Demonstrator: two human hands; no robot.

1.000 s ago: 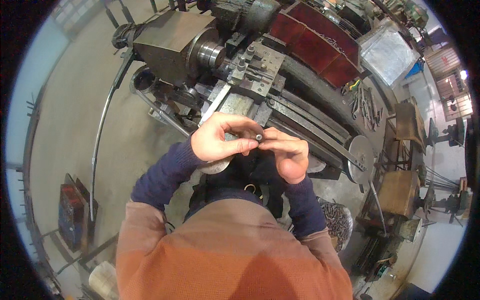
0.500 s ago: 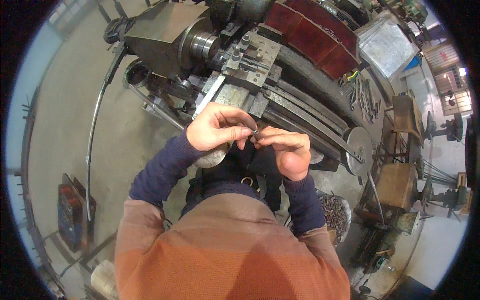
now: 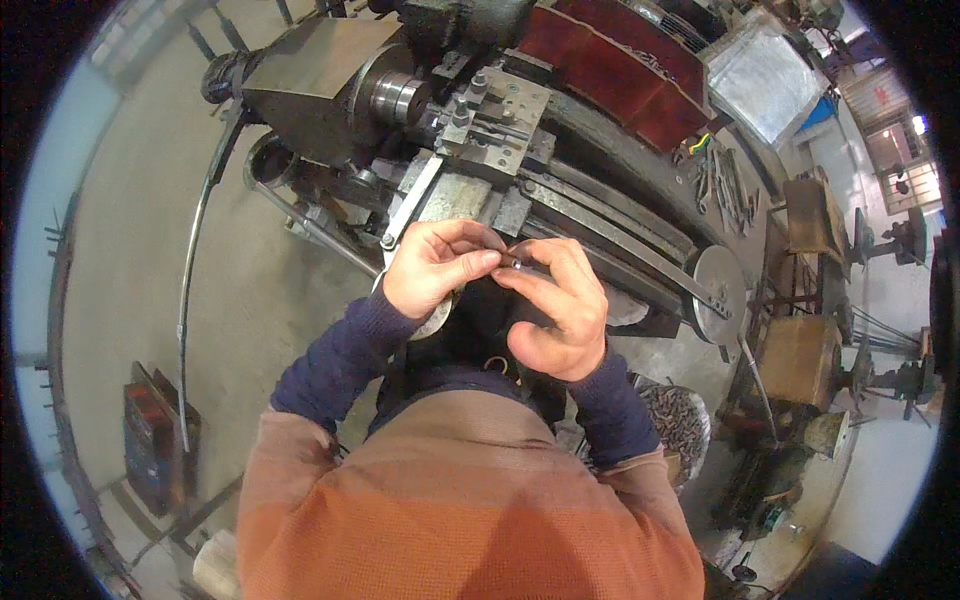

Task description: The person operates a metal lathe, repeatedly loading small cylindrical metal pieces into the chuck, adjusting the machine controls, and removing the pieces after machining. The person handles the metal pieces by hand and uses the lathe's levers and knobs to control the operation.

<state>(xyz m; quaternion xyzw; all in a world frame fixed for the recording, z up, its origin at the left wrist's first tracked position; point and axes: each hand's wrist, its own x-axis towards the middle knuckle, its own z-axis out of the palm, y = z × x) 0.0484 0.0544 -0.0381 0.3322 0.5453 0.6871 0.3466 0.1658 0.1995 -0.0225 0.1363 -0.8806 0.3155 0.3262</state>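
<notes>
One head camera looks steeply down from above the person's chest, close to both hands at frame centre. It faces a lathe (image 3: 480, 130) in the upper frame, floor at left. Fisheye edges bend.

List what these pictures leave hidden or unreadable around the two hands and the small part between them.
- Small dark part, head view: too small, mostly covered by fingertips; its kind is unclear.
- Left hand and right hand: palms face away, so the grip is hidden.
- Lathe: the bed below the hands is covered by them.
- Tools on the tray: too small and bent by the fisheye rim.
</notes>
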